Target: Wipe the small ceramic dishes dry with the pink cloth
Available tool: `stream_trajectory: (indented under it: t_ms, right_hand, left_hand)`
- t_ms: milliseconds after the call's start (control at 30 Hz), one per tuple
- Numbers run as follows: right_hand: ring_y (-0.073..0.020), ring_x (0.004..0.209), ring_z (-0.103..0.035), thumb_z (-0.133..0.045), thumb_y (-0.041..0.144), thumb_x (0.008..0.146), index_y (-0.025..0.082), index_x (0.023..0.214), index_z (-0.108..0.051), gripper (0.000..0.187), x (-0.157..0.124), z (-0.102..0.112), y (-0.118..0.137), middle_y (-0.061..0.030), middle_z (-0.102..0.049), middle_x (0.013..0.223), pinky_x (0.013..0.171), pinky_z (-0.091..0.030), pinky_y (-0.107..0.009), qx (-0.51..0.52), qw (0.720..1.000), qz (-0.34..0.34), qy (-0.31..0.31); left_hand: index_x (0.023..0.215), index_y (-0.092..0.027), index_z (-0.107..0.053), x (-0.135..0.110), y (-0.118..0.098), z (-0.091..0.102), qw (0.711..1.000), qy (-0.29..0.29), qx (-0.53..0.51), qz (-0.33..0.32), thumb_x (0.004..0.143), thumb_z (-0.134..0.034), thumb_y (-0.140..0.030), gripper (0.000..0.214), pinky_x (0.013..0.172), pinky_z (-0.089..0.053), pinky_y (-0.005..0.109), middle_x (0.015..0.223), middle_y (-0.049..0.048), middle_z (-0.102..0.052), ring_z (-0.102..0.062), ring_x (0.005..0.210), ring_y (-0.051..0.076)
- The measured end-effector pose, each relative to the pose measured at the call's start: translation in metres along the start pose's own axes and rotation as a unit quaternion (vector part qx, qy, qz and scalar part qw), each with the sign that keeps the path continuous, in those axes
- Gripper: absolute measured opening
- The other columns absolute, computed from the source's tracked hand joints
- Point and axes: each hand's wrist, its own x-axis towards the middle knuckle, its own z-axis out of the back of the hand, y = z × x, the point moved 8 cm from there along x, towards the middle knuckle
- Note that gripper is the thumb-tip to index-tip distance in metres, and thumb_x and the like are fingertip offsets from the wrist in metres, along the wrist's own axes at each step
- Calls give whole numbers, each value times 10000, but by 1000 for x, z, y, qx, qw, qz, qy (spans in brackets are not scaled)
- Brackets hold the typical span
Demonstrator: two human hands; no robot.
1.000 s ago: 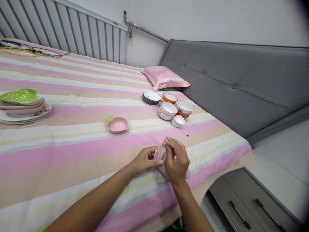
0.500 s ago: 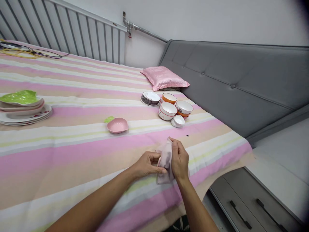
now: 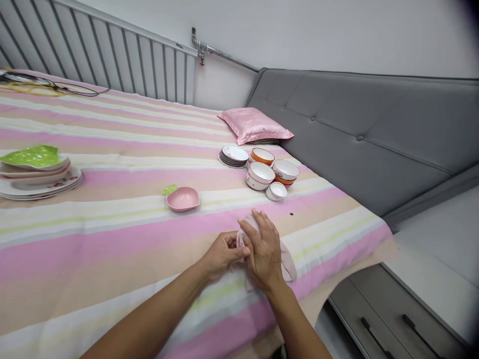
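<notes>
Close to the bed's near edge, my left hand (image 3: 224, 253) pinches the side of a pale pinkish thing that is mostly covered; whether it is a small dish or bunched fabric does not show. Over it lies my right hand (image 3: 264, 249), fingers bent and pressing a pale pink cloth (image 3: 289, 264) against it. The cloth's loose end hangs out to the right, below the wrist. Beyond my hands, a pink peach-shaped bowl (image 3: 183, 199) with a green leaf handle (image 3: 169, 189) rests on the striped sheet (image 3: 123, 239).
Stacked bowls (image 3: 261, 175), small white dishes (image 3: 277, 191) and a stack of plates (image 3: 234, 155) stand farther back, before a pink pillow (image 3: 256, 125). At left are leaf-shaped dishes (image 3: 35, 157) on plates. A grey headboard (image 3: 355, 129) and drawers (image 3: 389, 309) border the right.
My right hand has turned over and shifted left, its fingers now lying across the cloth and the covered thing. My left hand keeps its pinch, nearly in place.
</notes>
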Motion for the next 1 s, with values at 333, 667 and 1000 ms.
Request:
stream_trajectory:
  t_ms: [333, 667, 1000]
  right_hand:
    - [-184, 1106, -476, -308, 254, 888, 204, 1047, -584, 322, -1, 13, -37, -74, -576, 1120, 935, -376, -378, 209, 966, -145, -49]
    - [-188, 1157, -453, -247, 388, 908, 195, 1109, -564, 422, -13, -7, -74, -64, -544, 1211, 993, -319, -391, 344, 892, -293, -4]
    - [-195, 1270, -316, -335, 218, 883, 225, 1282, -386, 402, 2, 13, -18, -62, -425, 1336, 1035, -241, -465, 85, 994, -50, -42]
  left_hand:
    - [589, -114, -547, -4, 4, -26, 975, 136, 176, -6, 546, -755, -243, 249, 517, -257, 207, 564, -46, -380, -330, 561, 77]
    - [566, -116, -513, -1, 12, -28, 980, 117, 160, 13, 566, -741, -267, 274, 537, -259, 211, 576, -41, -357, -330, 576, 84]
    - [755, -105, -611, -1, 2, -7, 1000, 4, -7, -1, 603, -734, -311, 284, 605, -357, 213, 694, 6, -507, -455, 660, 111]
